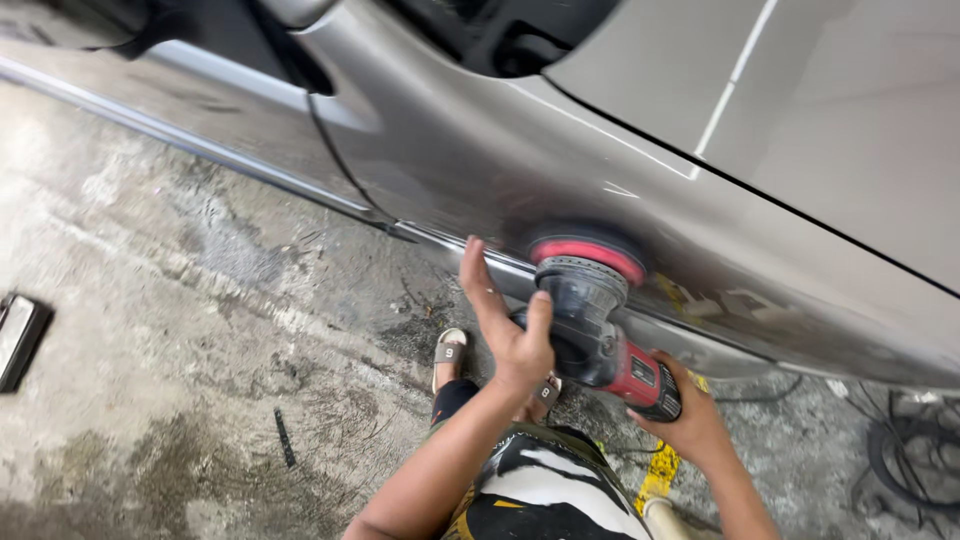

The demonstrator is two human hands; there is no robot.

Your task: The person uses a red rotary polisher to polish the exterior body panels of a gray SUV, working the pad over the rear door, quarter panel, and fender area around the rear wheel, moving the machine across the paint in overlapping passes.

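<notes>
A red and black handheld polisher (600,330) has its round red pad (588,256) pressed flat against the lower side panel of a silver-grey car (520,150). My left hand (505,320) rests on the polisher's black head, thumb hooked over it and fingers stretched up toward the panel. My right hand (690,420) is wrapped around the red rear handle, low at the right. My forearms come up from the bottom edge over a black and white patterned garment.
Stained concrete floor (180,330) lies to the left. A dark flat object (20,340) sits at the left edge. My sandalled foot (450,355) stands under the car's sill. Black cables (900,450) coil on the floor at right, beside a yellow floor marking (658,475).
</notes>
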